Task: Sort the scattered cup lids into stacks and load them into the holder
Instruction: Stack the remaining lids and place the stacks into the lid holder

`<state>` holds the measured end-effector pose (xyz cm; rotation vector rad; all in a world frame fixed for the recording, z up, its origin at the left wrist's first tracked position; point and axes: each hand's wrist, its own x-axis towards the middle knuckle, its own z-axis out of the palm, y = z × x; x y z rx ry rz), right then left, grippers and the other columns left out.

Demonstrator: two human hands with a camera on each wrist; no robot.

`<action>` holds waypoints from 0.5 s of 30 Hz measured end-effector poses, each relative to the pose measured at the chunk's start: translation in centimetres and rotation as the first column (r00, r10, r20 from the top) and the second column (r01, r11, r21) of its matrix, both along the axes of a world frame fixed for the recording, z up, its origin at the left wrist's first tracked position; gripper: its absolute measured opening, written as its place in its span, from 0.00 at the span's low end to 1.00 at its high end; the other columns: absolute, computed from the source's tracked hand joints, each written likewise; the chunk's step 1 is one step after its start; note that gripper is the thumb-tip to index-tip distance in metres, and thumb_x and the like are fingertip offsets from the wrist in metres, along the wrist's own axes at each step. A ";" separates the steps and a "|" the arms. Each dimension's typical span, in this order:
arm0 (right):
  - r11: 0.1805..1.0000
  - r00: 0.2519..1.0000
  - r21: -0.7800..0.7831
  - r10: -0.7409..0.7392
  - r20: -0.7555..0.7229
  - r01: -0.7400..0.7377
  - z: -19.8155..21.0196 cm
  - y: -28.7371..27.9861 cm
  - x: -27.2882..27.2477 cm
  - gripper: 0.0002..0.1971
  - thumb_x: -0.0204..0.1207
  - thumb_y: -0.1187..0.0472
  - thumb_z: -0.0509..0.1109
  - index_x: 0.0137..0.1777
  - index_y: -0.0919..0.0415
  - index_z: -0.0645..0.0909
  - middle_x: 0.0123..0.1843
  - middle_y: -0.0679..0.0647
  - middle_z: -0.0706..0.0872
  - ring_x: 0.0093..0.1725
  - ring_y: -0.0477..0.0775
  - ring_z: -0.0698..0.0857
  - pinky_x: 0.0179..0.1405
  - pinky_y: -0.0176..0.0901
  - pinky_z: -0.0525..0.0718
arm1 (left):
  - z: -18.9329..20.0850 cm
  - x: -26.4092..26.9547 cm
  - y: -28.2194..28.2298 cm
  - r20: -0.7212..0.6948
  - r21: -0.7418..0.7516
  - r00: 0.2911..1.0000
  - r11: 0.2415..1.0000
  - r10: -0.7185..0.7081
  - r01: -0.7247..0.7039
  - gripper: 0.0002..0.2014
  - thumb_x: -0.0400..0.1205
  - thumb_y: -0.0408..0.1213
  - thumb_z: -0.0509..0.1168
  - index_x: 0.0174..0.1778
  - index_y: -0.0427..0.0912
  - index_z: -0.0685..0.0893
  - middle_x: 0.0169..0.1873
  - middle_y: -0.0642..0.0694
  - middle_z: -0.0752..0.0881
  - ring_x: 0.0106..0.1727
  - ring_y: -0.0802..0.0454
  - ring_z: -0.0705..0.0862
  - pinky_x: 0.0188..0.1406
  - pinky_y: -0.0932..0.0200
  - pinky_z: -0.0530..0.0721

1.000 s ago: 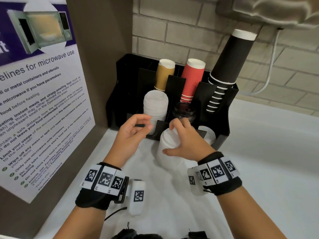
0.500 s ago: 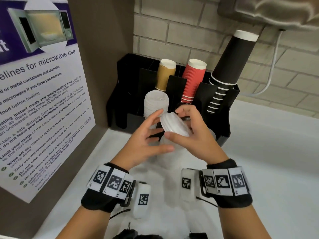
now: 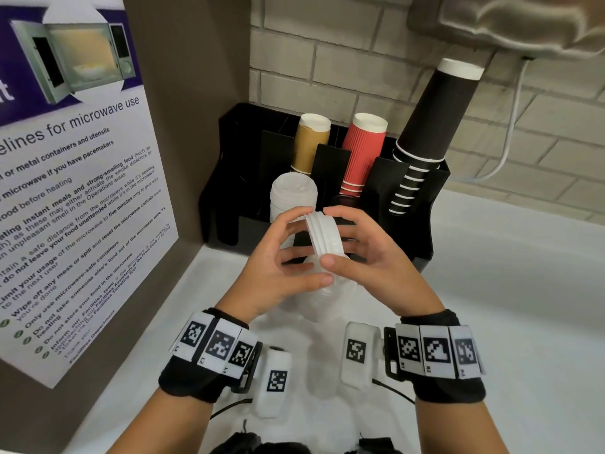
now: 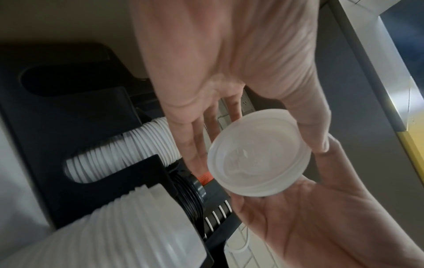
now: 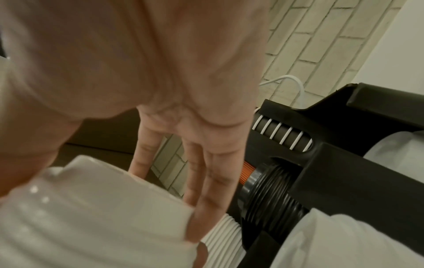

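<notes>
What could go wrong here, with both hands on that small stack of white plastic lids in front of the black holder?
1. The small stack of white plastic lids is held tilted on edge between the left hand and right hand by fingertips only; a lid could slip out onto the white counter.
2. The black cup-and-lid holder already has a tall white lid stack in one front slot; adding there may topple it.

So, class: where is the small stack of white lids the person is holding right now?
In the head view, the lids sit centre frame, held on edge between left hand and right hand, just in front of the holder.
</notes>
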<state>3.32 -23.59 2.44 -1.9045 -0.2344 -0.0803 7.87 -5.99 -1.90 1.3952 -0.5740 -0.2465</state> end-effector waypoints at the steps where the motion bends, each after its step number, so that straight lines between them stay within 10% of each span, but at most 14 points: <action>1: 1.000 1.000 0.007 -0.001 -0.002 0.001 0.0 0.0 0.0 0.29 0.67 0.51 0.79 0.68 0.38 0.75 0.63 0.46 0.84 0.62 0.49 0.85 0.58 0.54 0.87 | 0.0 0.0 0.0 -0.003 0.003 1.000 1.000 -0.003 0.003 0.45 0.61 0.43 0.81 0.75 0.59 0.70 0.72 0.51 0.76 0.65 0.45 0.84 0.61 0.43 0.86; 10: 1.000 0.999 -0.002 0.002 0.037 -0.002 -0.1 0.0 -0.2 0.31 0.64 0.58 0.83 0.66 0.44 0.76 0.60 0.43 0.82 0.59 0.50 0.85 0.49 0.55 0.90 | -0.1 0.3 0.0 0.006 0.050 1.000 0.998 -0.030 0.030 0.47 0.64 0.35 0.81 0.78 0.59 0.68 0.75 0.51 0.75 0.70 0.46 0.81 0.67 0.41 0.82; 15: 0.989 0.981 -0.023 -0.142 0.134 0.146 0.6 -2.5 0.8 0.28 0.62 0.55 0.81 0.62 0.39 0.76 0.58 0.40 0.82 0.55 0.48 0.86 0.45 0.43 0.88 | -0.3 0.4 0.6 0.029 -0.005 0.999 0.999 0.032 -0.032 0.40 0.65 0.48 0.78 0.73 0.67 0.69 0.73 0.59 0.76 0.70 0.57 0.80 0.66 0.56 0.82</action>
